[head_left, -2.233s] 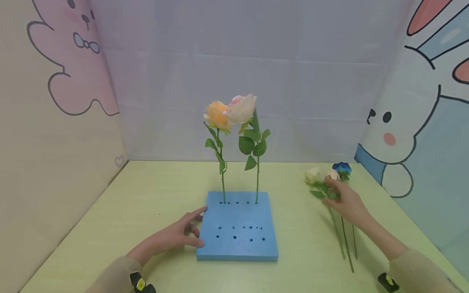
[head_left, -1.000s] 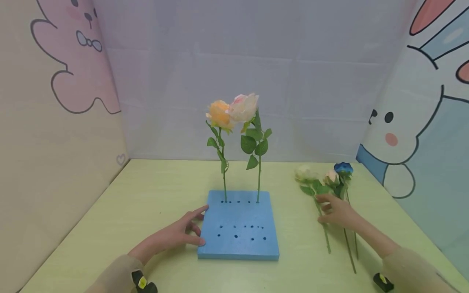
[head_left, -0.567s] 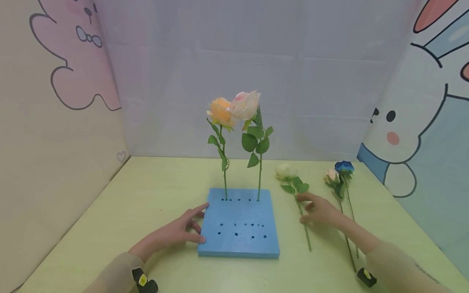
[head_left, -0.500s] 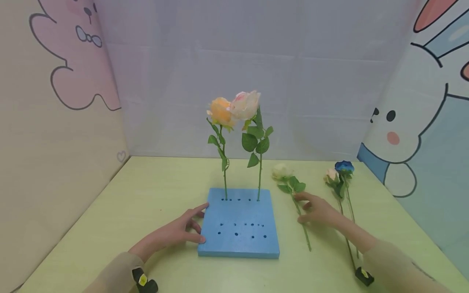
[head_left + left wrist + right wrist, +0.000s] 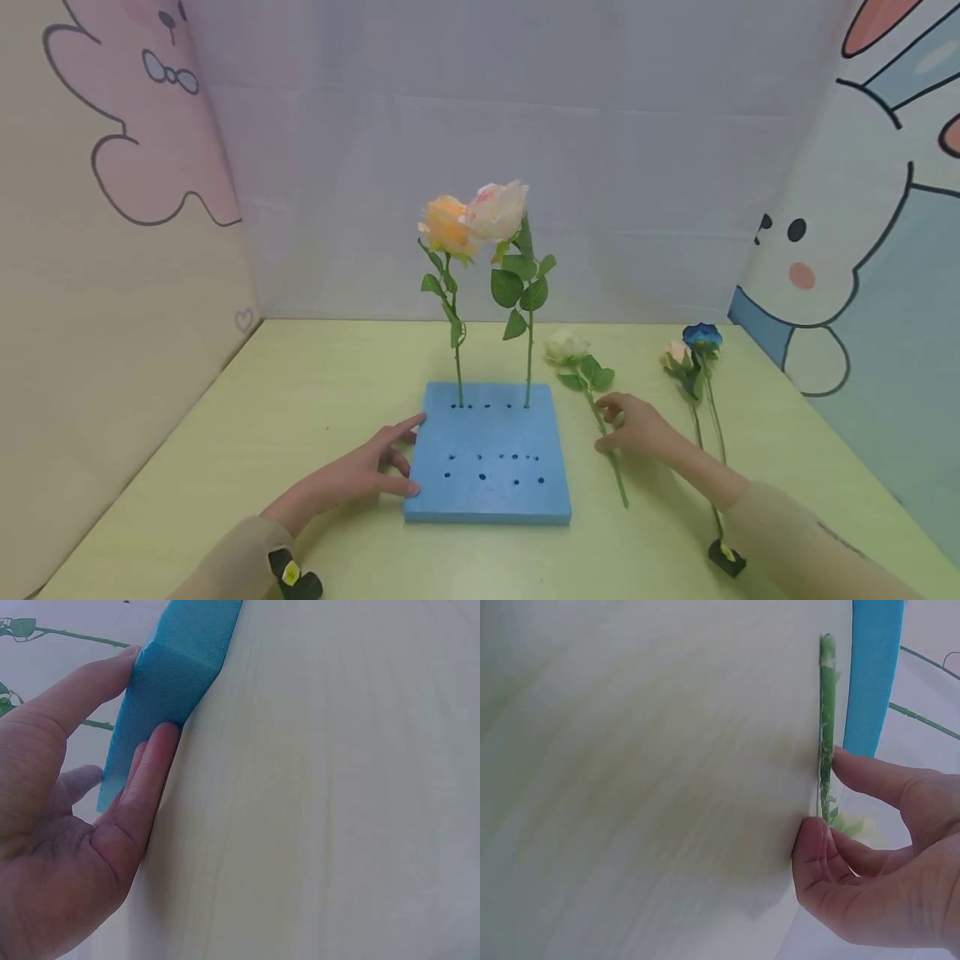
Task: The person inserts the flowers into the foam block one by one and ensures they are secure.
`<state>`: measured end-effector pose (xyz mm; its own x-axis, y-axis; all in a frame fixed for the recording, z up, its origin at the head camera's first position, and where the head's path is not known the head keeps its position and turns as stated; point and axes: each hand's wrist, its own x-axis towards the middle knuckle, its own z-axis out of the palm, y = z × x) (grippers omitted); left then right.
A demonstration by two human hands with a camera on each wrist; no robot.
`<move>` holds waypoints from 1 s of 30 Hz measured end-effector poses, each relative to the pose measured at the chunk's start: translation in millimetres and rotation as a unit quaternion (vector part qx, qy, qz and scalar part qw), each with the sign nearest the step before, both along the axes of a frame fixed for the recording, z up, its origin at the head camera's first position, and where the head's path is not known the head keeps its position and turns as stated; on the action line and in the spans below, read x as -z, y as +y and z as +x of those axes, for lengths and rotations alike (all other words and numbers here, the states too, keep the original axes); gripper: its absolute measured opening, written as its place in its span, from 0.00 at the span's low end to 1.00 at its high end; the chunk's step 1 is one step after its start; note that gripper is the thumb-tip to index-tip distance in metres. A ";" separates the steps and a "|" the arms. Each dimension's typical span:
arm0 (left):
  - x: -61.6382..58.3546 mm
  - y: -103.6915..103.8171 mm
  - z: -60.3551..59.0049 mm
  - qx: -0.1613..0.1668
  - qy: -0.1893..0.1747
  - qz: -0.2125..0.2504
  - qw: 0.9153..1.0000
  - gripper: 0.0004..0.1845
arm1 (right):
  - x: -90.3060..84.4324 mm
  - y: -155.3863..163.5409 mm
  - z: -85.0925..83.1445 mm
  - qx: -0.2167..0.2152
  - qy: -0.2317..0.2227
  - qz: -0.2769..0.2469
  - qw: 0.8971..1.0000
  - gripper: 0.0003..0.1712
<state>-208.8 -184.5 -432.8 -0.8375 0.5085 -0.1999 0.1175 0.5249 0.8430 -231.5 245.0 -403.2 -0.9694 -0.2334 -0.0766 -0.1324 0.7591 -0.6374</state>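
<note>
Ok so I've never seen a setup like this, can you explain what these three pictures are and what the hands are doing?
These are one person's bare hands, filmed by three cameras: one on the head looking down, one on each wrist. On the pale green table lies a blue foam block with holes; two flowers, orange and pink-white, stand in it. The left hand rests against the block's left edge. The right hand has its grip on the stem of a white rose beside the block. Two more flowers, blue and pale pink, lie further right.
</note>
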 end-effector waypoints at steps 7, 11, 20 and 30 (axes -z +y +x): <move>-0.5 1.0 -0.7 -0.004 0.002 -0.004 1.000 0.52 | -1.7 -5.2 -5.2 0.014 -0.013 -0.032 0.999 0.37; -0.4 1.1 -0.1 -0.002 0.000 0.001 1.000 0.52 | -3.7 -3.0 -8.9 0.024 -0.024 -0.039 0.999 0.37; 2.7 -0.7 1.8 0.002 -0.009 0.017 1.000 0.52 | -8.7 11.5 -16.6 0.011 -0.081 -0.094 0.992 0.29; 0.6 -0.9 1.4 0.003 0.001 0.019 1.000 0.51 | -27.4 17.7 -14.8 0.021 -0.043 -0.150 0.988 0.25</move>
<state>-207.4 -185.4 -433.4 -0.8342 0.5216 -0.1790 0.1224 0.4917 0.8621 -246.4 262.7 -375.8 -0.9715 -0.2181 -0.0932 -0.0401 0.5384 -0.8418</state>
